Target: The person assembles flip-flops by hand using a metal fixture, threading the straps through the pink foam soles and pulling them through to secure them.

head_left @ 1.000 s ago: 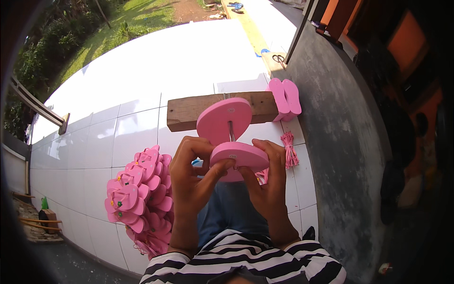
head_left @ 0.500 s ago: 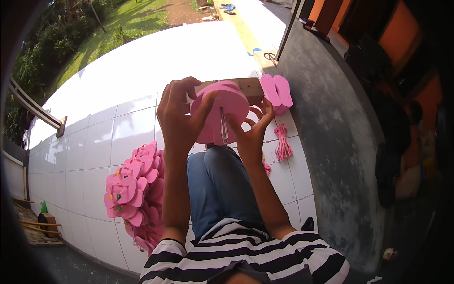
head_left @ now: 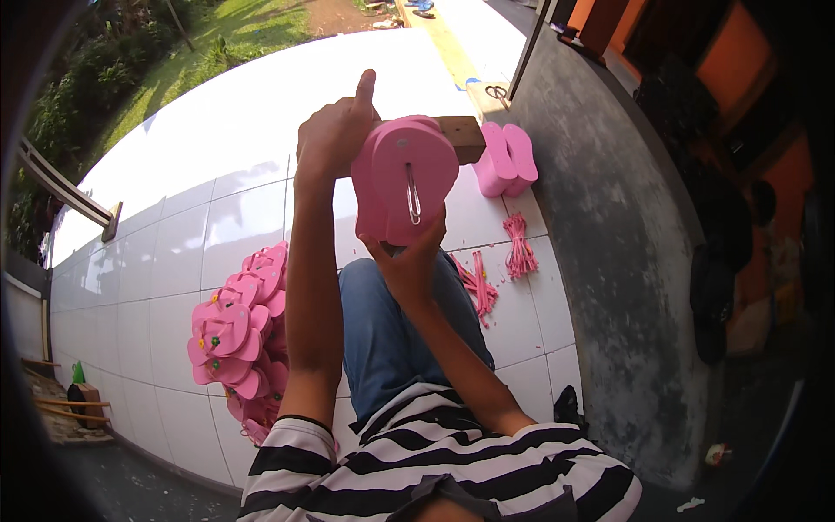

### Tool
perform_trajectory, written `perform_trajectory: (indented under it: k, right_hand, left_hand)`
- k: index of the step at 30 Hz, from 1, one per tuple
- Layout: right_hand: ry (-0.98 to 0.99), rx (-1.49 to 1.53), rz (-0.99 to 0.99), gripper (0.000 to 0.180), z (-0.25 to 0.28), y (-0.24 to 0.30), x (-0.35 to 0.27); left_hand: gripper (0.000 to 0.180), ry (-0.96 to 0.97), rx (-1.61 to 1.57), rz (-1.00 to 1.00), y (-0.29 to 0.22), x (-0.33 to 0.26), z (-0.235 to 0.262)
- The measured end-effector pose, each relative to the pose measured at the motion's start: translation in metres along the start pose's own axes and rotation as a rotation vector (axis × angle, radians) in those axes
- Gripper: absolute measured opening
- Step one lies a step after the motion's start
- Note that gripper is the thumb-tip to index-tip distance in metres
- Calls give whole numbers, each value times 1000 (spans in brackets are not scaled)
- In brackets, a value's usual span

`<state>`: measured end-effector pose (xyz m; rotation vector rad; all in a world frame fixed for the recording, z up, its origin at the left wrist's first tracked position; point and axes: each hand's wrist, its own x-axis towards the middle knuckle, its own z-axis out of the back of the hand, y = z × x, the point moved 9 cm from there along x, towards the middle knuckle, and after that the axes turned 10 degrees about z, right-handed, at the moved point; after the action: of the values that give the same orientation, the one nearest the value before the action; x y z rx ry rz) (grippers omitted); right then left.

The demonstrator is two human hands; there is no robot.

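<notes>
Left hand (head_left: pixel 335 130): risen toward upper centre, closed on the pink sandal sole's (head_left: pixel 407 178) edge.
Right hand (head_left: pixel 407 259): grips sole from below, now upright.

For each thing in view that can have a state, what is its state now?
Left hand: raised, closed, at the sole's left edge.
Right hand: grips the sole from below.
Pink sole: held up, a metal loop through it.
Sandal pile: heaped on the floor.
Sole pair: standing on edge.
Strap bundle: lying loose.
</notes>
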<state>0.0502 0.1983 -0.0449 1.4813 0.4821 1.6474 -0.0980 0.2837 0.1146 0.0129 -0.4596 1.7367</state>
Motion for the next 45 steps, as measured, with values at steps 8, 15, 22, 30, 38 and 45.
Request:
perform_trajectory:
  k: [8,15,22,30,38,45]
  right_hand:
    - [-74,-156,96,108,-23,10,2]
    - [-95,-81,-22,104,-30,9,12]
    - [39,-27,169,90,-2,-29,1]
    - [289,-470,-332,45,109,-319,-54]
    - [458,-759,-855,31,103,-371,-179]
    - [-27,-134,-351,16,143,-277,-122]
  left_hand:
    - [46,-44,0,-107,-5,-9,8]
    - [52,-62,-74,-84,14,-4,2]
    - [52,-43,-115,-211,5,-18,1]
    - [77,-21,-145,-122,-18,-11,5]
    - [50,-205,-46,-215,-11,-18,10]
    - [29,-347,-335,-178,0,-17,28]
